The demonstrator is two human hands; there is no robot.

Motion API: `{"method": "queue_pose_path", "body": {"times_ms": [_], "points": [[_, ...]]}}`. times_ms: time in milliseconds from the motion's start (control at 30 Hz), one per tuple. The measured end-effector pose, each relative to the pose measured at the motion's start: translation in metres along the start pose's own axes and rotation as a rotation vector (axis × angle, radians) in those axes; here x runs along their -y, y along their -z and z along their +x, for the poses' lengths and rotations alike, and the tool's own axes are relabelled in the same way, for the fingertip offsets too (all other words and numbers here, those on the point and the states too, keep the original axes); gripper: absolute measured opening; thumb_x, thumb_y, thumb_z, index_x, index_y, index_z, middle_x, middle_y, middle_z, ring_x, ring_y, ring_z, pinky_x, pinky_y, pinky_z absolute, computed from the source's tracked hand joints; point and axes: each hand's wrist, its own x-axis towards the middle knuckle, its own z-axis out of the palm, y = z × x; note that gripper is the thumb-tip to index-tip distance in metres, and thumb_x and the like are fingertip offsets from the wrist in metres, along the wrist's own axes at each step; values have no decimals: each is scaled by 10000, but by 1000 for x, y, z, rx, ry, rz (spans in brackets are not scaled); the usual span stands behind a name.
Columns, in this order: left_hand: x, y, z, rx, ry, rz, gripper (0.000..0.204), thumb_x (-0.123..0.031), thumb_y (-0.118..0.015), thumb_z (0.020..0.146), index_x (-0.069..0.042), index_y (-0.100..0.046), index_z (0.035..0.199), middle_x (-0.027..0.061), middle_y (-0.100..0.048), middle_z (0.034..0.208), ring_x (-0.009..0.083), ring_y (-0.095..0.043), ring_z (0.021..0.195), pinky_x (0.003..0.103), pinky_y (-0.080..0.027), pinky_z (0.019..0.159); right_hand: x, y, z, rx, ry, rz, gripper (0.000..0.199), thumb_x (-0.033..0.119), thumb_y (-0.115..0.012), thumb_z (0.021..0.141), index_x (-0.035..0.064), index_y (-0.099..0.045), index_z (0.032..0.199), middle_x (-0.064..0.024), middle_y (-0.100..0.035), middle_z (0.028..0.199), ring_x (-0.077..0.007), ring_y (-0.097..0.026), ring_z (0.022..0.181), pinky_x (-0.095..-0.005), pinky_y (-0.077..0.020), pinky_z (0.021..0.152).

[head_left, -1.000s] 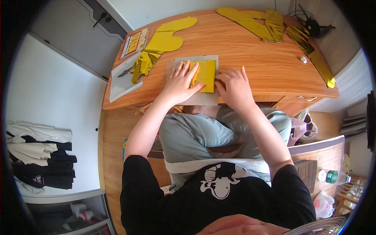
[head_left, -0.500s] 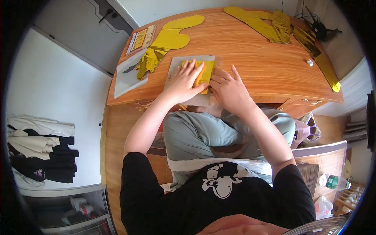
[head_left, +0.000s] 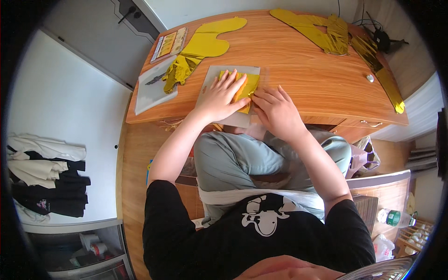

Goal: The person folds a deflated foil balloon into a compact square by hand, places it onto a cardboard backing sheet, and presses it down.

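A folded piece of gold foil (head_left: 252, 84), looking like a flattened foil balloon with an orange strip along its middle, lies on a grey card (head_left: 208, 87) at the desk's front edge. My left hand (head_left: 220, 99) rests flat on the foil and card, fingers spread, thumb pointing right. My right hand (head_left: 278, 111) is at the foil's right edge, fingers stretched out leftward with the tips at the edge. Clear plastic, barely visible, seems to stick out beyond the card's right side. What lies under my palms is hidden.
Flat gold foil balloons lie at the desk's back left (head_left: 208, 41) and back right (head_left: 337, 37), with a long foil strip (head_left: 388, 83) at the right edge. A clear plastic sleeve (head_left: 151, 96) and a printed packet (head_left: 169, 45) sit left. Below is my crossed leg (head_left: 242, 154).
My right hand has shifted slightly, and its raised index finger has lowered beside the others. The foil's right part now looks more creased. My left hand stays pressed on it.
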Motion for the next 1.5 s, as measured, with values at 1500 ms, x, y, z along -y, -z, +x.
{"method": "queue_pose_path", "body": {"times_ms": [1500], "points": [[57,-2,16,-92,-107,-287,581,-360,-394,1119,-125,-264,1635,208,-407,1614,341,-373,1510,503,-145,1285,8,4,-13,246,87,-176,677,647,-478,995,230,-511,1527,-117,-433,1615,-374,-405,1476,-662,-172,1229]]}}
